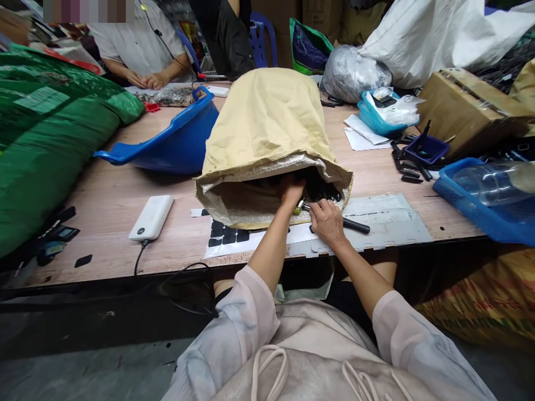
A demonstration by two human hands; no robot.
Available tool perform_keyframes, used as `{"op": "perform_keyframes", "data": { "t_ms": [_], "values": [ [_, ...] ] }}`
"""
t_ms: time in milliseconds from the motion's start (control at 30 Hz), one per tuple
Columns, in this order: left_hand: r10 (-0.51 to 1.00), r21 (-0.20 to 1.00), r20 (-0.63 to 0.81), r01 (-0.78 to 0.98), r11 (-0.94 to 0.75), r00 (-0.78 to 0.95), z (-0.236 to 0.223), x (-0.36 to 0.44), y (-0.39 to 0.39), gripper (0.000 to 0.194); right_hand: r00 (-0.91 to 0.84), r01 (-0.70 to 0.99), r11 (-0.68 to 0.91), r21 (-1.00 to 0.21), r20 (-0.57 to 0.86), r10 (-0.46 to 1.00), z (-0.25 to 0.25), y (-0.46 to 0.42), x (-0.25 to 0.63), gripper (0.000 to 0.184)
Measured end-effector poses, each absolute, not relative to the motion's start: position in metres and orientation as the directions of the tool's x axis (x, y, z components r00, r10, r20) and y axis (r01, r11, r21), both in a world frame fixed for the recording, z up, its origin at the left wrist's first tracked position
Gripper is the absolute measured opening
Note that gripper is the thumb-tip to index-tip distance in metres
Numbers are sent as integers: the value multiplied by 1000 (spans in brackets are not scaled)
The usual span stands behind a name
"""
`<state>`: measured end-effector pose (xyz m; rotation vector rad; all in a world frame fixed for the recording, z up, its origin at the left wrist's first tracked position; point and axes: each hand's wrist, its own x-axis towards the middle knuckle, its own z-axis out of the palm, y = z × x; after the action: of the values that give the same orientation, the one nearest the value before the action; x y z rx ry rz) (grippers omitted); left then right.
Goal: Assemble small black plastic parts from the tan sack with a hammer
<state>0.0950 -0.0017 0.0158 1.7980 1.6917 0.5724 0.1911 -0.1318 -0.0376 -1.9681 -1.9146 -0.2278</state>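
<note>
A large tan woven sack (271,117) lies on the table with its mouth toward me. My left hand (293,189) reaches into that mouth; its fingers are hidden inside, so their grip does not show. Dark, glossy items (320,186) lie in the sack's right part. Just outside the opening, my right hand (328,221) is closed around a rod-like item with a black handle (356,225) and a shiny metal end. A small greenish round piece (297,211) shows beside the metal end. Under the sack's lip is a white sheet with black rounded-square stickers (229,235).
A white power bank (151,218) with a cable lies at left, near a tilted blue basin (175,139) and green sacks (54,139). At right are a blue basket (493,214), a cardboard box (472,106) and loose black pieces (412,172). Another person (142,44) sits opposite.
</note>
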Motion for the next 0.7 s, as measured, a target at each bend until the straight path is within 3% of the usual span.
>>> {"op": "perform_keyframes", "data": {
  "t_ms": [167,333,500,700],
  "values": [
    [995,798,43,596,-87,87,12,23,-25,28,66,985,2,-172,389,919,-37,-132,191,23],
    [957,700,173,654,-287,234,-7,-41,-54,23,75,985,-2,-173,413,907,-37,-133,191,26],
    [908,601,204,685,-412,367,-19,-35,-63,19,71,994,-18,-110,507,859,-35,-135,192,41],
    [840,674,180,557,-485,512,-30,0,-60,16,90,985,11,-175,563,821,-23,-146,198,42]
  ]
}}
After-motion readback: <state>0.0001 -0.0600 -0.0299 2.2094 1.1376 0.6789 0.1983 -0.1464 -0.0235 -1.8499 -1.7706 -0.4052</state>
